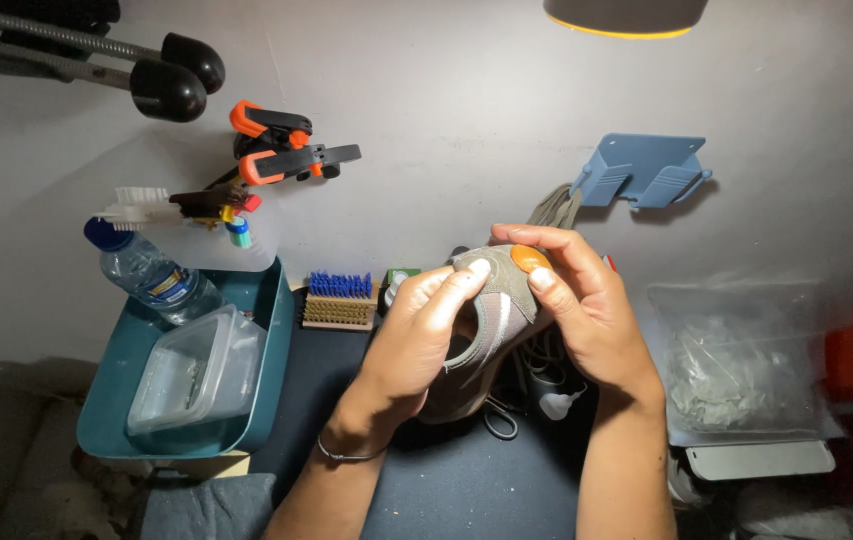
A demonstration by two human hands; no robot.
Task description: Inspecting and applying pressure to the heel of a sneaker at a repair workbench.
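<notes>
Dark counter under lamp light, pale wall behind. Both hands grip a grey suede shoe above it: left hand clasping its side, right hand pinching an orange disc against it.

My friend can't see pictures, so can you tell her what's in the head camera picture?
Two bare hands hold a small grey suede shoe over a dark work mat; the right hand presses a small orange oval piece against it while the left hand steadies it. To the left, a teal plastic tray holds a clear water bottle and a clear plastic tub.
</notes>
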